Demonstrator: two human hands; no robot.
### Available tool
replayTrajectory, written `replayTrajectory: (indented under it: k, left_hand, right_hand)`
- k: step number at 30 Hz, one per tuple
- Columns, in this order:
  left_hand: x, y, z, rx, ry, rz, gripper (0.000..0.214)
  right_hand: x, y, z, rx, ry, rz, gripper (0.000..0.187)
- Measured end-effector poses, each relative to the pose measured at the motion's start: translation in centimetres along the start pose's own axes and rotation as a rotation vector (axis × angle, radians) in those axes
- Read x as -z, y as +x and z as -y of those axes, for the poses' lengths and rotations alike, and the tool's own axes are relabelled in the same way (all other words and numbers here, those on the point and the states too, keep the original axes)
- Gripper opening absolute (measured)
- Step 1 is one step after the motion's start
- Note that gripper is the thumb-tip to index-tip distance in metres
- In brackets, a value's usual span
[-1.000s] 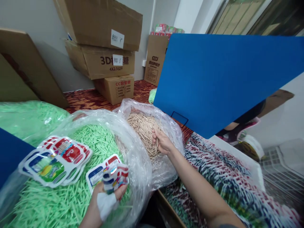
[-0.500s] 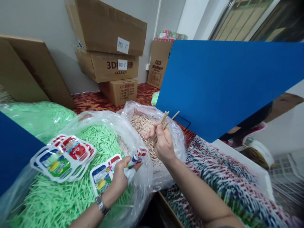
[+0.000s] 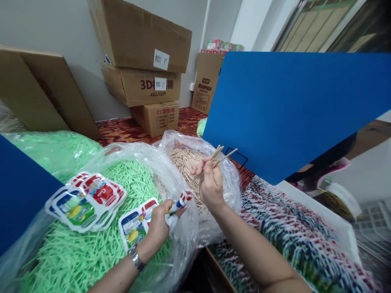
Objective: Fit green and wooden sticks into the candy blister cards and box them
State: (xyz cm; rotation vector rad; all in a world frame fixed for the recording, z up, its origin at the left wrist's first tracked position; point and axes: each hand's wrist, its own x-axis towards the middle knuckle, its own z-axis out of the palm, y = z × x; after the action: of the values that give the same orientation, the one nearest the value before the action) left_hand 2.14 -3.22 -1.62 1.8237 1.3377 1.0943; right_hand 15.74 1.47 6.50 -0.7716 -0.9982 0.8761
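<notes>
My left hand [image 3: 159,228], with a metal watch on the wrist, is closed around a red, white and blue printed pouch [image 3: 181,203]. Something whitish pokes out beneath the fingers; I cannot make out what it is. In my right hand [image 3: 211,185] is a small bunch of thin tan sticks [image 3: 217,155], pinched between thumb and fingers. That hand hovers over a clear plastic bag [image 3: 227,203] full of more tan sticks [image 3: 185,159]. Left of it, green paper-like sticks [image 3: 76,258] fill another bag. Flat printed pouches [image 3: 76,209] lie on them, and another pouch [image 3: 132,232] is beside my left wrist.
Stacked cardboard boxes [image 3: 152,36] stand at the back wall. A large blue panel [image 3: 290,106] rises on the right, another blue panel [image 3: 21,195] on the left. A white bin [image 3: 345,232] holds many striped, twisted pieces [image 3: 284,228]. A second bag of green sticks [image 3: 51,148] is behind.
The view has shifted slightly, so most things sit a little further right. Both hands keep their hold; the tan sticks in my right hand are tilted slightly more to the right.
</notes>
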Motion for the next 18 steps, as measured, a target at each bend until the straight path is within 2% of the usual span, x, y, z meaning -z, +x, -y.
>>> replayTrajectory:
  k: [4,10,14,18]
  left_hand:
    - [-0.1,0.0,-0.1,0.019,-0.004,0.017,0.026]
    - [-0.1,0.2,-0.3,0.026,-0.11,-0.03,0.023]
    - [0.1,0.4,-0.1,-0.017,-0.007,-0.028,0.027]
    - [0.0,0.4,0.1,-0.047,0.07,-0.004,0.027]
  right_hand:
    - [0.1,0.3,0.0,0.026,-0.029,-0.003,0.024]
    - [0.5,-2.3,-0.9,-0.008,-0.2,0.07,0.022]
    - [1.1,-2.9,-1.2,-0.065,-0.286,0.117,0.028]
    - [1.4,-2.4,-1.2,-0.041,-0.312,0.066,0.028]
